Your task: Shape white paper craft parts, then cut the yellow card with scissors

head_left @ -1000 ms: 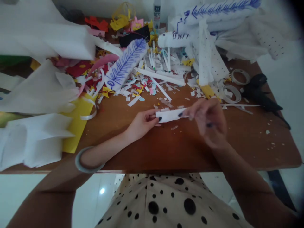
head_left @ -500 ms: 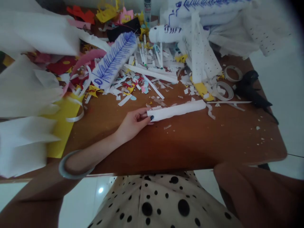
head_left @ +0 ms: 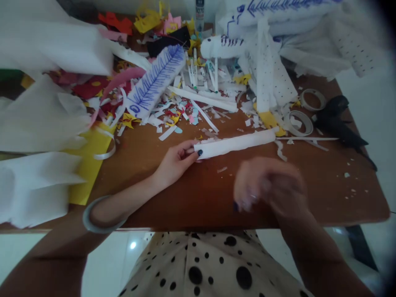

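A long white strip of folded paper (head_left: 236,144) lies nearly level across the brown table. My left hand (head_left: 181,159) pinches its left end, thumb on top and fingers beneath. Over the table's front part, below the strip's right half, hovers my right hand (head_left: 267,183). It is smeared by motion with its fingers curled downward, and I cannot make out whether anything is in them. Behind the strip lie paper scraps (head_left: 185,113) and a white piece with blue feather-like lines (head_left: 157,80).
Two tape rolls (head_left: 300,123) and a black object with a pointed end (head_left: 343,123) lie at the right. White paper shapes (head_left: 37,185) and a yellow sheet (head_left: 88,169) take up the left. At the back stands a can (head_left: 199,14); several markers (head_left: 193,72) lie amid the scraps.
My right hand has risen from the lap side to above the table. My left hand keeps its pinch on the paper strip. The view has shifted slightly.
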The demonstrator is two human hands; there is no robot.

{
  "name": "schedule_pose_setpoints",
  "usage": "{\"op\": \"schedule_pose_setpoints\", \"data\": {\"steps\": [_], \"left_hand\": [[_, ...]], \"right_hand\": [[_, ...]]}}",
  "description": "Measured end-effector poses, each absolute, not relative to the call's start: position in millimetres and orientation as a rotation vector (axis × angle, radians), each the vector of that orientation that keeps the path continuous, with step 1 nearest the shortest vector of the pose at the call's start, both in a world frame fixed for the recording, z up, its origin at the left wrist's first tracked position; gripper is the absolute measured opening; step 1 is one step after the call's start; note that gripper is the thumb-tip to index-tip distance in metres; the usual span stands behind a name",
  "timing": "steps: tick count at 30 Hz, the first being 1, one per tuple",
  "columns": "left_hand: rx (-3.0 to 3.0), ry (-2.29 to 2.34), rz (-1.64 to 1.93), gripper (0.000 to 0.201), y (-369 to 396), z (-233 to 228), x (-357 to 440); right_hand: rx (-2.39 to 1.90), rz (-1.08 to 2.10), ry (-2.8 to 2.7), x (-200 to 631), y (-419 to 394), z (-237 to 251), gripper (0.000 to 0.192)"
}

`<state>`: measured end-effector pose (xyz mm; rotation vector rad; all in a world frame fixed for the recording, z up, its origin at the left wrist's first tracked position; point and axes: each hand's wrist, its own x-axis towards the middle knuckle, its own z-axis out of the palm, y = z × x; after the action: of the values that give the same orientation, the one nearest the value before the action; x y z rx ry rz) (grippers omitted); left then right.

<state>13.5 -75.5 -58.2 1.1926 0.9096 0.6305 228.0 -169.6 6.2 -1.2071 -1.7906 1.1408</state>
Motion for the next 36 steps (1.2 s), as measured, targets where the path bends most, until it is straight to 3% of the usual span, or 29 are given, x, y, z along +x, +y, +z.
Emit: {"op": "schedule_pose_setpoints", "data": {"steps": [3,5,7,11,20,25,36], "left_hand": [[1.200,0.922,0.708,0.045,-73.8,-56.6,11.5],[1.205,0.922,0.722,0.045,-73.2,-54.4,10.6],[1.207,0.926,0.697,0.043,-73.0,-51.8,10.3],[1.205,0.923,0.682,0.035,-72.6,-49.8,10.8],[1.571,0.972,0.499,0.022,-74.2,-49.1,5.9],[1.932,0.985,0.411,0.023,-70.1,-44.2,0.9],[2.025,0.946,0.374,0.033,-57.5,-47.2,0.4]], "right_hand": [[-1.244,1.896,-1.394,207.8,-141.9,-12.8,0.026],[-1.234,2.009,-1.176,195.2,-136.0,-27.2,0.041],[-1.242,1.918,-0.999,186.3,-134.8,-38.0,0.048],[-1.372,1.726,-0.815,179.8,-135.3,-47.3,0.038],[-1.702,1.470,-0.987,180.4,-134.8,-35.8,0.041],[-1.734,1.422,-0.950,185.2,-128.9,-28.7,0.044],[-1.807,1.372,-1.047,193.2,-122.5,-45.1,0.044]]}}
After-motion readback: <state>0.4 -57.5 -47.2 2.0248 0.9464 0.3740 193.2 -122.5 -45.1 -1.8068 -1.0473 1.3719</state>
